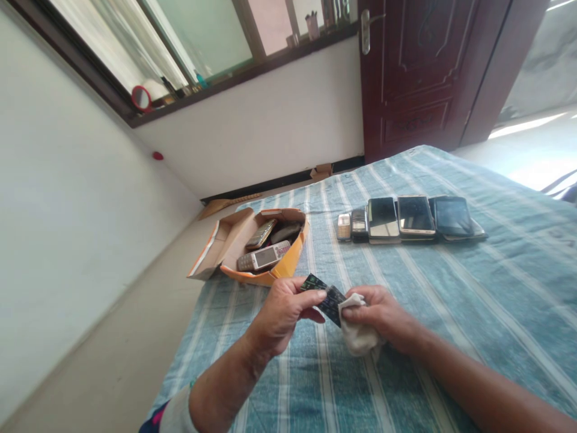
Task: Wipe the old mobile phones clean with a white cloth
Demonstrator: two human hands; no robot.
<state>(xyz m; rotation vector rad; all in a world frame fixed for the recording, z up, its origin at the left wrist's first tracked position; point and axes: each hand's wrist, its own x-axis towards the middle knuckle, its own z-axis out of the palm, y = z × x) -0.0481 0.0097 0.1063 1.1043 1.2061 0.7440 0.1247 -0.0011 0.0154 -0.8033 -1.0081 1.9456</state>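
Note:
My left hand [283,313] pinches a small dark phone [321,294] with a keypad, held tilted above the striped bedcover. My right hand [383,316] is closed round a white cloth [358,337] and presses it against the phone's right end. Both hands hover near the front middle of the bed. Beyond them, an open orange cardboard box [288,261] holds several old keypad phones [264,255].
A row of several phones [408,218], two small and three large, lies on the teal striped bedcover [473,288] at the back. A dark red door [419,66] stands behind. The floor and white wall lie to the left.

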